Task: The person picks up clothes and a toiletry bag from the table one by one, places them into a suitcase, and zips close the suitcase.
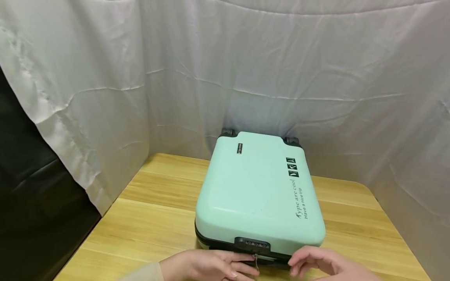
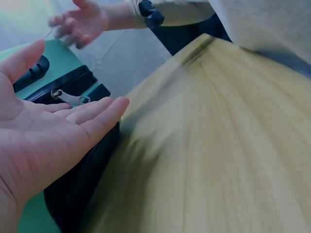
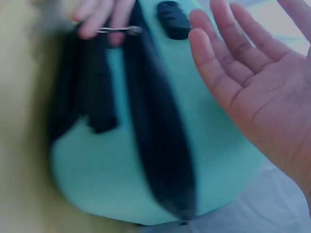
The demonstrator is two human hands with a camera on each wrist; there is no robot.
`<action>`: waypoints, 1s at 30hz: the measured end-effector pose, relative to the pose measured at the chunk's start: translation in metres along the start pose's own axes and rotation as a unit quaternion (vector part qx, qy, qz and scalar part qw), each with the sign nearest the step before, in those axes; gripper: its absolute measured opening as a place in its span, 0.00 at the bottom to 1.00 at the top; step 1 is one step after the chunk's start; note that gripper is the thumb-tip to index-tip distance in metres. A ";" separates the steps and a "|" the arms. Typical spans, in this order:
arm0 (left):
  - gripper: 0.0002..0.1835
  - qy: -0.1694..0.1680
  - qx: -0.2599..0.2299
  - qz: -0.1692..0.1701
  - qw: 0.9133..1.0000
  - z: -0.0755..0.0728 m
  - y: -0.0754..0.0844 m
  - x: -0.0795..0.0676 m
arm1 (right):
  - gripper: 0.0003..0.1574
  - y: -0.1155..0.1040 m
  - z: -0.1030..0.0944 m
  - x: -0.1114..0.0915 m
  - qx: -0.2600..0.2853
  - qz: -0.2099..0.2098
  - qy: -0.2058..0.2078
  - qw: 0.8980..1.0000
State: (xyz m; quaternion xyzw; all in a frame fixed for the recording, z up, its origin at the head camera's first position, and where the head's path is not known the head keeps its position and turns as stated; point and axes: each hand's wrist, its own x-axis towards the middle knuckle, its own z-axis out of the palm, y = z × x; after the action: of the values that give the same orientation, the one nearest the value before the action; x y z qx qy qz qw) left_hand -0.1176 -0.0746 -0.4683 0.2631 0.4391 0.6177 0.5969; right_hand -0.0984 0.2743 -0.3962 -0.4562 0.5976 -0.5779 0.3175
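Two bare hands reach in from the near side, and I watch them from afar over the suitcase (image 1: 251,187), mint green and lying flat on the wooden table (image 1: 165,195). It sits about midway between the table's left and right edges, its black wheels (image 1: 228,132) at the far edge next to the pale curtain (image 1: 281,70) and its black combination lock (image 1: 252,244) facing the near side.

On my head view, the left hand (image 1: 211,264) is just below the lock, its fingertips by a metal zipper pull (image 1: 256,262). My left wrist view shows its palm turned up, the fingers extended and the thumb well apart from them, clamped on nothing. Whether the fingers touch the pull, I cannot tell.

I see the right hand (image 1: 330,265) just off the suitcase's near right corner, fingers gently bent and thumb apart, with nothing in its grip. My right wrist view is blurred, but that palm faces the camera, beside the green shell.

Black lettering (image 1: 297,187) runs along the suitcase's right side. Left of the table's left edge I make out a dark cloth (image 1: 35,175) beneath the curtain.
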 end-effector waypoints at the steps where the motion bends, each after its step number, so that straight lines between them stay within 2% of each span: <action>1: 0.45 0.000 -0.011 0.001 1.000 0.000 0.000 0.002 | 0.29 -0.004 -0.003 -0.001 -0.034 -0.030 -0.002 0.999; 3: 0.43 0.000 -0.017 0.004 1.000 -0.001 -0.001 0.004 | 0.31 -0.013 -0.007 -0.001 -0.107 -0.097 0.011 0.989; 6: 0.38 0.002 -0.023 0.010 1.000 -0.003 -0.002 0.007 | 0.30 -0.025 -0.010 0.005 -0.178 -0.200 0.049 0.962; 9: 0.31 0.007 -0.039 0.007 0.999 -0.003 -0.004 0.008 | 0.27 -0.037 -0.006 0.018 -0.233 -0.272 0.108 0.927; 11: 0.27 0.012 -0.049 0.006 0.999 -0.002 -0.004 0.007 | 0.27 -0.043 -0.001 0.028 -0.300 -0.299 0.162 0.891; 13: 0.24 0.017 -0.062 0.006 0.998 0.000 -0.003 0.008 | 0.28 -0.045 0.004 0.036 -0.391 -0.307 0.216 0.840; 14: 0.22 0.021 -0.066 0.006 0.998 0.001 -0.002 0.008 | 0.29 -0.044 0.007 0.040 -0.438 -0.305 0.239 0.811; 16: 0.19 0.032 -0.076 0.008 0.997 0.003 0.000 0.009 | 0.31 -0.040 0.009 0.047 -0.530 -0.309 0.277 0.739; 18: 0.16 0.042 -0.087 0.009 0.995 0.005 0.001 0.011 | 0.32 -0.034 0.009 0.055 -0.606 -0.324 0.293 0.665; 20: 0.12 0.053 -0.095 0.011 0.994 0.007 0.002 0.012 | 0.33 -0.026 0.009 0.059 -0.666 -0.324 0.296 0.603; 21: 0.12 0.058 -0.098 0.011 0.993 0.009 0.003 0.012 | 0.34 -0.022 0.008 0.060 -0.690 -0.322 0.293 0.578; 22: 0.11 0.061 -0.101 0.009 0.993 0.010 0.003 0.013 | 0.34 -0.018 0.009 0.061 -0.709 -0.318 0.289 0.559; 23: 0.11 0.067 -0.105 0.008 0.992 0.011 0.004 0.014 | 0.35 -0.013 0.009 0.061 -0.726 -0.311 0.285 0.544; 24: 0.11 0.074 -0.108 0.007 0.991 0.012 0.004 0.014 | 0.36 -0.008 0.010 0.060 -0.738 -0.301 0.280 0.535; 26: 0.11 0.088 -0.114 0.002 0.990 0.015 0.006 0.015 | 0.36 0.001 0.011 0.061 -0.750 -0.293 0.278 0.525; 28: 0.10 0.103 -0.114 -0.002 0.988 0.016 0.006 0.017 | 0.36 0.008 0.012 0.062 -0.750 -0.292 0.285 0.520; 30: 0.10 0.120 -0.105 0.001 0.987 0.018 0.006 0.018 | 0.35 0.013 0.012 0.064 -0.748 -0.300 0.298 0.512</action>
State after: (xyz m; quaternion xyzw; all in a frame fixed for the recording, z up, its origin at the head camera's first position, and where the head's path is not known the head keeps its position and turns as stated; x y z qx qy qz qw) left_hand -0.1081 -0.0527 -0.4582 0.1237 0.4398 0.6880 0.5638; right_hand -0.1142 0.2096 -0.4015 -0.4780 0.6960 -0.0797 -0.5299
